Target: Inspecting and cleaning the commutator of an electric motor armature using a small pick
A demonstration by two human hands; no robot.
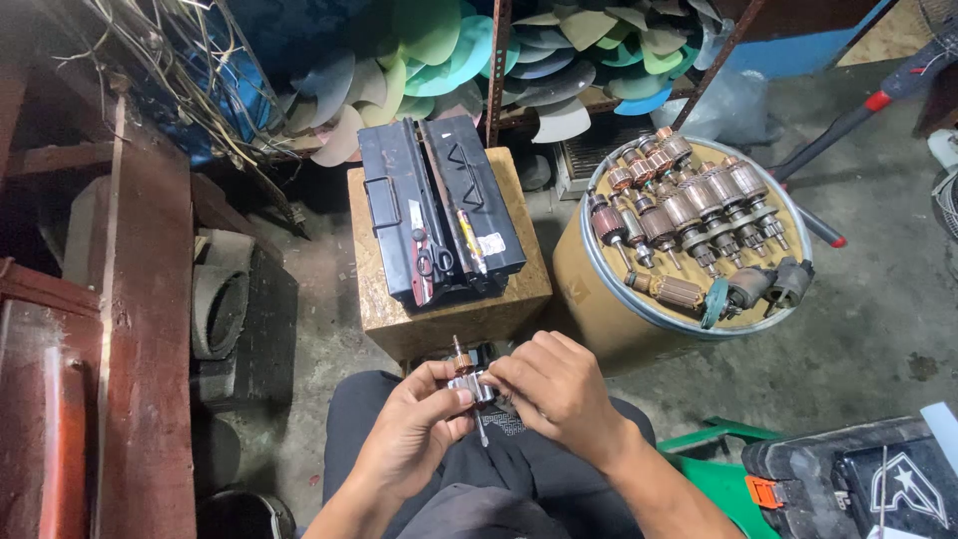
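My left hand (pixel 414 424) grips a small motor armature (pixel 465 384) over my lap; its copper-coloured end points up and a thin shaft sticks out below. My right hand (pixel 559 389) closes over the armature's right side, fingertips pinching it. Both hands meet just in front of a wooden box (pixel 519 299). Most of the armature is hidden by my fingers.
Two black batteries (pixel 439 205) lie on the wooden box with scissors (pixel 431 262) and a pen on top. A round drum (pixel 599 309) to the right carries several armatures (pixel 689 205). Fan blades (pixel 559 50) pile at the back, rusty metal at left, a green stool (pixel 718 464) at lower right.
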